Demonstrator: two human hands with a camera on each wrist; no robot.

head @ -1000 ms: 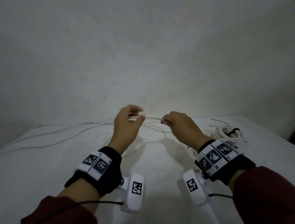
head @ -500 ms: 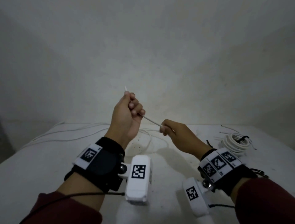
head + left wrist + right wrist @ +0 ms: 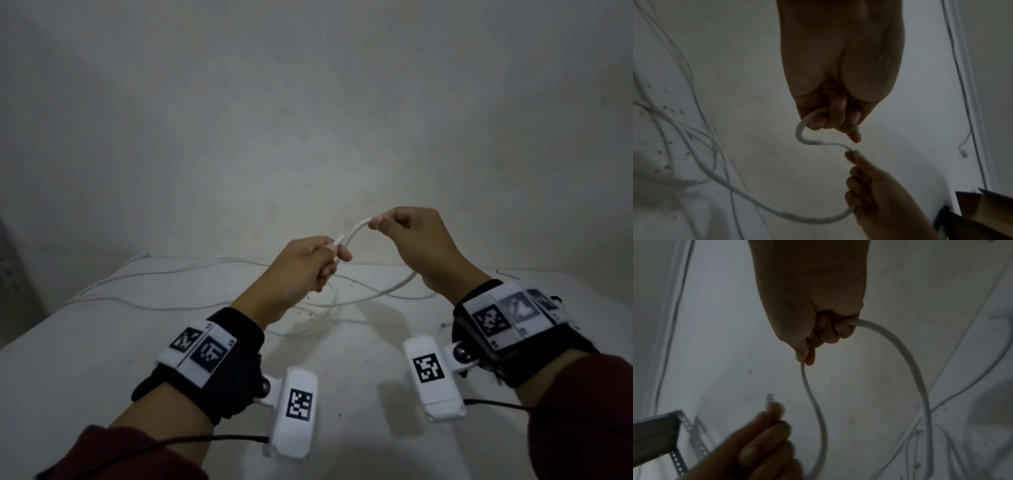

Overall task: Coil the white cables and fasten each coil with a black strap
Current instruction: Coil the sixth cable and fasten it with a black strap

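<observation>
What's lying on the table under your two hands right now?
Loose white cables trail across the table below the left hand and right hand. The wrists and cameras cover the near surface; no strap shows.

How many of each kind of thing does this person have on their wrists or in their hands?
Hands: 2, the left hand and the right hand
Worn black wristbands: 2
Clipped-on white boxes: 2
Held white cable: 1
Total: 7
</observation>
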